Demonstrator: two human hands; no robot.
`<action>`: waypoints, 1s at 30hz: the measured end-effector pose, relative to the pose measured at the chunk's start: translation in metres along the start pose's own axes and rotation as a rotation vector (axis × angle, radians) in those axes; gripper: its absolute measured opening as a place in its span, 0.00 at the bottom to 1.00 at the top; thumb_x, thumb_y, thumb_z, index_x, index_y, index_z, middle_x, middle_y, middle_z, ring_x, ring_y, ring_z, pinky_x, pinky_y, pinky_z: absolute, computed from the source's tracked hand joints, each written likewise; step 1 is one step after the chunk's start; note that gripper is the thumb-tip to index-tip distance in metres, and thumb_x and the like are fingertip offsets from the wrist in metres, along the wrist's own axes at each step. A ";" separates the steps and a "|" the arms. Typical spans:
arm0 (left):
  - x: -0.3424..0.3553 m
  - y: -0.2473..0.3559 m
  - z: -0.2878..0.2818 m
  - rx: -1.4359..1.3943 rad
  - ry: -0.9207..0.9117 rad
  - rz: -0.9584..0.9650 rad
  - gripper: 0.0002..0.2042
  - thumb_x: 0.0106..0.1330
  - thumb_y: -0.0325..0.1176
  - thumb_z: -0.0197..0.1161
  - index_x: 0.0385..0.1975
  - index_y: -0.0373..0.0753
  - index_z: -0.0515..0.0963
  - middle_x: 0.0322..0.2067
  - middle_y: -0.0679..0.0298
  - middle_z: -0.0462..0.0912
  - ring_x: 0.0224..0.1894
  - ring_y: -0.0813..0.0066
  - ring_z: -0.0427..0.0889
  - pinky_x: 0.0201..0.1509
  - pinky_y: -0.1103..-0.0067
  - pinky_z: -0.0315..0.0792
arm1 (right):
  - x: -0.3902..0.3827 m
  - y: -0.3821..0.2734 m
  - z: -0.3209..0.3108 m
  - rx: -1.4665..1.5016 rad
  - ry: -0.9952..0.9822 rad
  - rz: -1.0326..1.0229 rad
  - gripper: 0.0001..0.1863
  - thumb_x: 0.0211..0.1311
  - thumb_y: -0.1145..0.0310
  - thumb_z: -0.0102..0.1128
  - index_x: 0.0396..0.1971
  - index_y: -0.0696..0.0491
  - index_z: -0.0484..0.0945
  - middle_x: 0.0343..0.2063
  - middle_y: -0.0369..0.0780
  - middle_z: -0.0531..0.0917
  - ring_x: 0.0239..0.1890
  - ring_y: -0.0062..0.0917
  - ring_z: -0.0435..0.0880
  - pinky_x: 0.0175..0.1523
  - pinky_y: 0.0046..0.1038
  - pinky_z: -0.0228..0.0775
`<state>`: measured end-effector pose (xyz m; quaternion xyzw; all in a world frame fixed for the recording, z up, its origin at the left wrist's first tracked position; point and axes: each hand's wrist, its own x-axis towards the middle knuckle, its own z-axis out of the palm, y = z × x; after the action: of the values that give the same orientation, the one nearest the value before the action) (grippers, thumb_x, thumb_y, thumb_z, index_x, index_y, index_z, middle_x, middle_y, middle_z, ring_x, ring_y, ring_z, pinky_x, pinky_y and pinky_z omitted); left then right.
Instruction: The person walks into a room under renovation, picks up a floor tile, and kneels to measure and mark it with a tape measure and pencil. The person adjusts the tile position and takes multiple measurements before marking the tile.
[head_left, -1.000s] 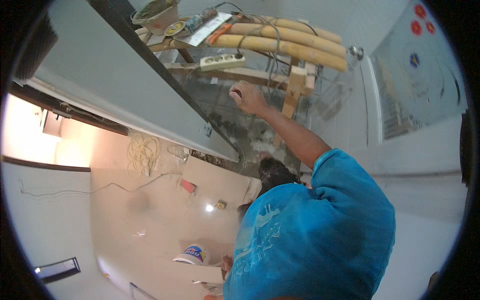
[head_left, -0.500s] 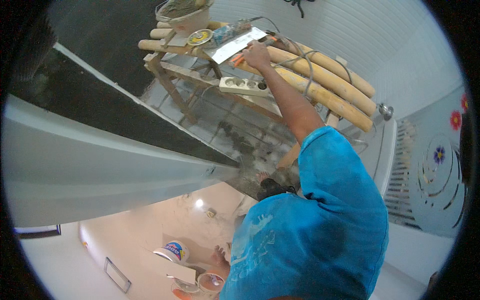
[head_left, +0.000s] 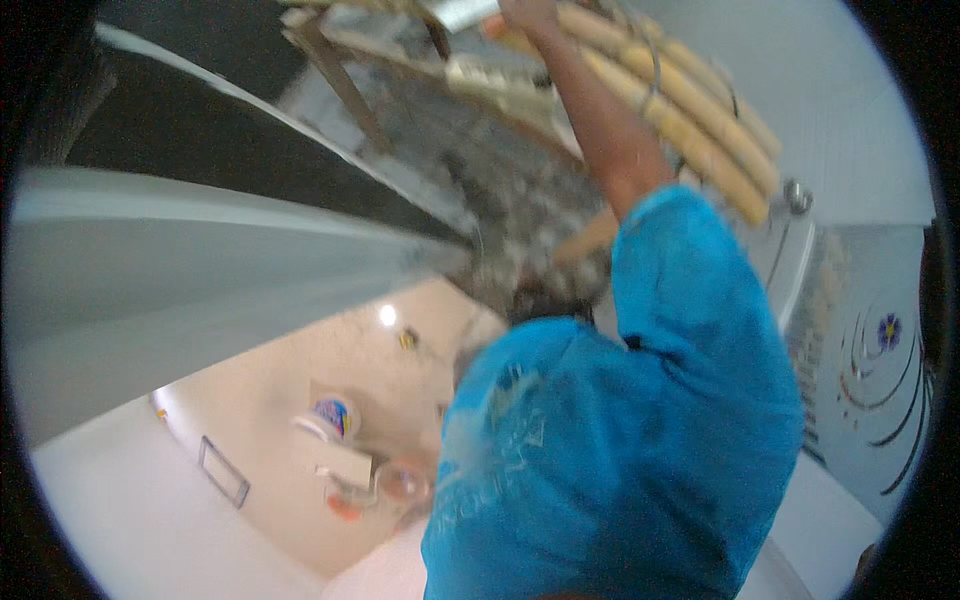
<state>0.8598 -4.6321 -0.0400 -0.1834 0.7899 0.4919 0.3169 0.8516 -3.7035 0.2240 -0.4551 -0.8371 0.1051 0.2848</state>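
**Right hand at an orange piece beside the poles**

The right hand (head_left: 530,12) reaches to the upper edge of the view, next to a small orange piece (head_left: 494,27) at the left of the visible yellowish poles (head_left: 700,155). Blur and the frame's edge obscure the fingers; whether they are spread, pressed together or pinching the piece cannot be told. The left hand is out of view. Judged by its look, the orange piece is light, stiff and not fragile; a grip around its middle seems surest. The neighbouring pale plate (head_left: 462,14) appears thin and rigid, probably best taken by opposite edges. In appearance, the orange piece is a short, bright patch whose full outline is unclear; the plate is whitish and flat, cut off by the frame, with a cream power strip (head_left: 485,78) below it in the view.
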 end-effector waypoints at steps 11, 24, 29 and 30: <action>0.068 0.046 -0.018 -0.080 -0.051 0.100 0.20 0.68 0.47 0.60 0.49 0.37 0.77 0.38 0.58 0.83 0.40 0.70 0.82 0.34 0.78 0.77 | -0.020 -0.033 -0.037 0.171 -0.010 0.072 0.25 0.56 0.46 0.60 0.38 0.54 0.82 0.34 0.46 0.86 0.39 0.38 0.85 0.47 0.41 0.74; 0.118 0.016 -0.045 -0.014 -0.033 0.039 0.16 0.64 0.46 0.61 0.39 0.39 0.77 0.32 0.63 0.79 0.30 0.70 0.78 0.29 0.76 0.71 | -0.115 -0.040 -0.031 0.263 0.319 0.012 0.18 0.60 0.54 0.60 0.30 0.57 0.77 0.27 0.40 0.81 0.33 0.32 0.81 0.41 0.35 0.71; 0.100 -0.024 -0.046 -0.024 0.014 -0.002 0.17 0.62 0.49 0.61 0.30 0.39 0.79 0.25 0.65 0.79 0.25 0.73 0.75 0.29 0.75 0.69 | -0.211 -0.079 -0.057 0.665 0.394 0.065 0.16 0.64 0.58 0.57 0.31 0.58 0.79 0.24 0.41 0.79 0.27 0.31 0.78 0.38 0.33 0.72; 0.095 -0.022 -0.038 -0.008 0.017 -0.012 0.17 0.61 0.50 0.61 0.28 0.39 0.80 0.24 0.65 0.79 0.24 0.73 0.74 0.29 0.75 0.68 | -0.242 -0.085 -0.059 0.697 0.322 0.056 0.16 0.65 0.58 0.57 0.32 0.58 0.80 0.25 0.43 0.81 0.27 0.32 0.79 0.37 0.34 0.73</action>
<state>0.7912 -4.6735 -0.1069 -0.1935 0.7896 0.4915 0.3125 0.9284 -3.9553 0.2162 -0.3646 -0.6828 0.3182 0.5473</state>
